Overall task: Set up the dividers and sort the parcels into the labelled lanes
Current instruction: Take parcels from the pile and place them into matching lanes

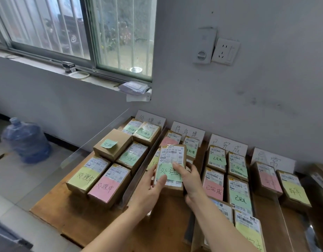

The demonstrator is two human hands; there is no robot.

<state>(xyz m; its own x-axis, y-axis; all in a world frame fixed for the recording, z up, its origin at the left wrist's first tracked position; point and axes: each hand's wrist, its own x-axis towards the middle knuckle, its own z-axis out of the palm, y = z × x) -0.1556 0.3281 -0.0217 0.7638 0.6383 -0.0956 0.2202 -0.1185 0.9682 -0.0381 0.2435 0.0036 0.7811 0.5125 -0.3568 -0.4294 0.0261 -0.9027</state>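
Both hands hold one brown parcel (172, 160) with a white shipping label and a green note reading 处理中. My left hand (151, 186) grips its left side, thumb on the note. My right hand (189, 179) grips its right side, thumb across the top. The parcel hangs over the second lane, under the sign 待处理 (188, 132). A clear divider (138, 171) separates that lane from the left lane, signed 处理中 (150, 120), which holds several parcels with green, yellow and pink notes (104, 186).
To the right lie lanes signed 已完成 (228, 144) and 异常 (272, 158), each with several parcels. A tall clear panel (95, 140) stands at the table's left edge. A blue water jug (26, 140) sits on the floor. The wall is just behind the signs.
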